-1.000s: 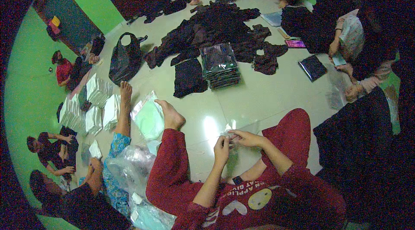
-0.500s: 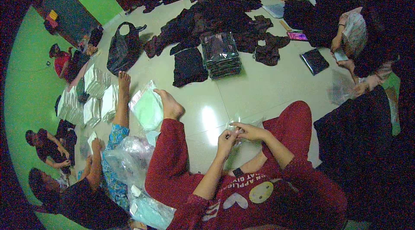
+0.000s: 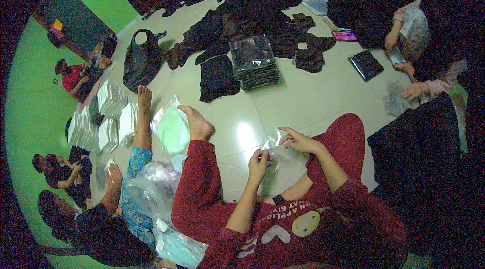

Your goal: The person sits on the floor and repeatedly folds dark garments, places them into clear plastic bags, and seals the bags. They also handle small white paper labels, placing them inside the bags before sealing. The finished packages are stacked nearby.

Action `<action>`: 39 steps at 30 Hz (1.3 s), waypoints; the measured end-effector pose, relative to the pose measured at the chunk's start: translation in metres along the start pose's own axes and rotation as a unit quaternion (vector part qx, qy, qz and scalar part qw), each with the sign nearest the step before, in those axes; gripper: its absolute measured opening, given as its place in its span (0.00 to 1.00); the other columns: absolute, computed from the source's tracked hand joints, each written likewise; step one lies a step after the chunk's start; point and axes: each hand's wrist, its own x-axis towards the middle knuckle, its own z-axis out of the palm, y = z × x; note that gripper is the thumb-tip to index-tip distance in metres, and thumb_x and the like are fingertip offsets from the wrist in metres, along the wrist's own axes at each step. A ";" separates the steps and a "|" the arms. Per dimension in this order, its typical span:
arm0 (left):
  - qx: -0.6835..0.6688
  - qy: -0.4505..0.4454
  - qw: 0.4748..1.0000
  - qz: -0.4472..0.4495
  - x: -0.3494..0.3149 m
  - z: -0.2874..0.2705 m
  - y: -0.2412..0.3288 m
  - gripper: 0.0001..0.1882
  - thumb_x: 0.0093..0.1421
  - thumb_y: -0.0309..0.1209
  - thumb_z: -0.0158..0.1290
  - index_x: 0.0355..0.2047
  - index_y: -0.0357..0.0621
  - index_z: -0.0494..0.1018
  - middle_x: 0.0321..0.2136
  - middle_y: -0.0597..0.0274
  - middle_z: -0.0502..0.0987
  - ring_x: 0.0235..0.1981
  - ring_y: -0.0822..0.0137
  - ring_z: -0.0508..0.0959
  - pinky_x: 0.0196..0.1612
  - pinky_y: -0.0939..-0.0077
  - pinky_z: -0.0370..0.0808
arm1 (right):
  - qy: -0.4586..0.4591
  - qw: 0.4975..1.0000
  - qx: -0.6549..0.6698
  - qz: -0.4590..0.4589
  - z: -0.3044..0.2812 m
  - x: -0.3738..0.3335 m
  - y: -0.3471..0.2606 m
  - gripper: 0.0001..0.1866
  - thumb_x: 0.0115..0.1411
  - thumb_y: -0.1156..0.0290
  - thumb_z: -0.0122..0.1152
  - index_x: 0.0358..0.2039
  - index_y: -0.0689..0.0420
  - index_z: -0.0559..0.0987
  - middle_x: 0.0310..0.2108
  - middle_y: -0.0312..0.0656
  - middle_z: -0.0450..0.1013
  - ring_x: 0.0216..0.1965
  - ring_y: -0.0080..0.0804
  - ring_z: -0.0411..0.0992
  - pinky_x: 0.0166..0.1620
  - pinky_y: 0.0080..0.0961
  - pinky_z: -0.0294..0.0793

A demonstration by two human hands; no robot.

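nearest, between the bent red-trousered legs (image 3: 197, 183), the left hand (image 3: 258, 162) pinches a clear plastic bag (image 3: 283, 155); the right hand (image 3: 301, 142), fingers loosely spread, is by its far edge, though whether it touches i cannot tell. the left leg stands between the hands and crumpled wrapping (image 3: 154, 183). farther out lie a pale green packet (image 3: 172, 130), white stacks (image 3: 107, 133), stacked black packets (image 3: 255, 64), then heaped dark cloth (image 3: 247, 16). the pale tiled floor (image 3: 318, 102) shines; the wall (image 3: 30, 97) is green.
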 end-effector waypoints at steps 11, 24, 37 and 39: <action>-0.298 0.002 0.940 -0.168 -0.014 0.020 0.012 0.04 0.54 0.24 0.46 0.31 0.38 0.65 0.30 0.55 0.72 0.27 0.66 0.74 0.33 0.73 0.76 | -0.054 0.998 -0.034 0.001 0.027 -0.003 -0.014 0.42 0.51 0.60 0.59 0.58 0.52 0.44 0.41 0.49 0.69 0.39 0.39 0.71 0.42 0.31 0.70; -0.211 0.016 0.973 -0.092 -0.014 0.025 0.020 0.08 0.54 0.32 0.51 0.25 0.42 0.65 0.22 0.64 0.70 0.22 0.73 0.70 0.23 0.83 0.68 | -0.028 0.997 -0.073 0.006 0.022 -0.002 -0.017 0.42 0.52 0.63 0.57 0.59 0.54 0.42 0.42 0.49 0.68 0.39 0.38 0.70 0.42 0.30 0.69; -0.338 -0.053 0.923 -0.175 -0.018 0.018 0.032 0.13 0.55 0.33 0.51 0.18 0.47 0.62 0.22 0.65 0.69 0.26 0.73 0.72 0.29 0.77 0.76 | 0.012 0.993 -0.118 -0.001 0.021 -0.002 -0.031 0.39 0.50 0.78 0.52 0.59 0.49 0.44 0.36 0.46 0.71 0.35 0.42 0.72 0.38 0.32 0.71; -0.362 -0.044 0.915 -0.170 -0.018 0.016 0.026 0.11 0.54 0.32 0.51 0.19 0.45 0.62 0.24 0.63 0.69 0.28 0.71 0.72 0.31 0.75 0.76 | 0.032 0.996 -0.078 0.010 0.009 -0.003 -0.033 0.39 0.51 0.78 0.51 0.59 0.49 0.43 0.34 0.45 0.71 0.32 0.39 0.72 0.37 0.30 0.71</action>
